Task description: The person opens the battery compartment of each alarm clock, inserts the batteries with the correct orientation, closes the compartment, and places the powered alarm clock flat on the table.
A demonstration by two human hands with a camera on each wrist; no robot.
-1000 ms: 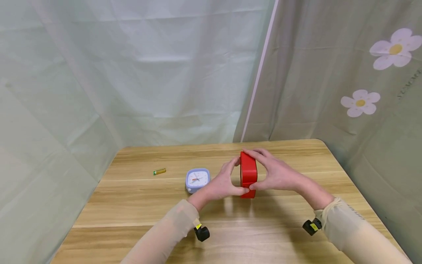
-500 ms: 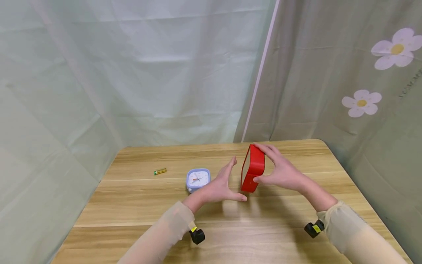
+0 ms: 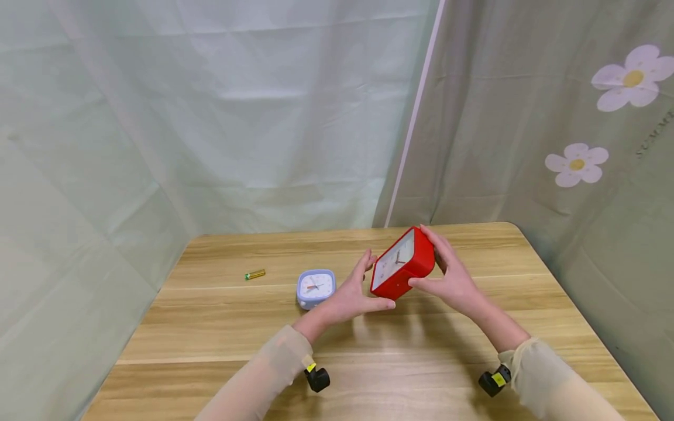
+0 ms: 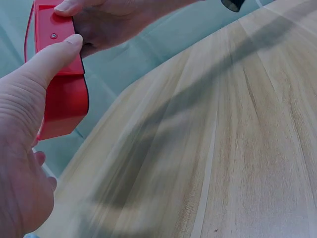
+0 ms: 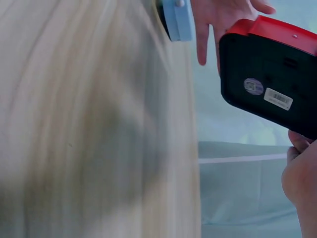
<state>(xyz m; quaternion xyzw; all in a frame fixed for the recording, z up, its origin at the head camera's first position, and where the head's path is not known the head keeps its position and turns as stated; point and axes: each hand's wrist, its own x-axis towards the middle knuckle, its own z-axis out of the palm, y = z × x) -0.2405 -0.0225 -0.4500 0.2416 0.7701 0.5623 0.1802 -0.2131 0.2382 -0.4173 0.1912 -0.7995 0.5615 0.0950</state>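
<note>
A red alarm clock (image 3: 423,257) with a white face is held above the table, tilted with its face up and to the left. My right hand (image 3: 454,283) grips its right end, thumb at the lower side and fingers over the top. My left hand (image 3: 348,299) is beside the clock's left end, its thumb and fingers spread; whether it touches the clock I cannot tell. The right wrist view shows the clock's black back (image 5: 267,84) with a round sticker and a barcode label. A light blue alarm clock (image 3: 316,286) stands on the table just left of my left hand.
A small gold and green battery (image 3: 255,275) lies on the wooden table (image 3: 210,327), left of the blue clock. Curtains (image 3: 295,117) hang behind and at both sides. A small black camera is on each wrist.
My left hand let go of the red clock, then came close to its left end again. The right hand turned the clock from edge-on until its white face shows.
</note>
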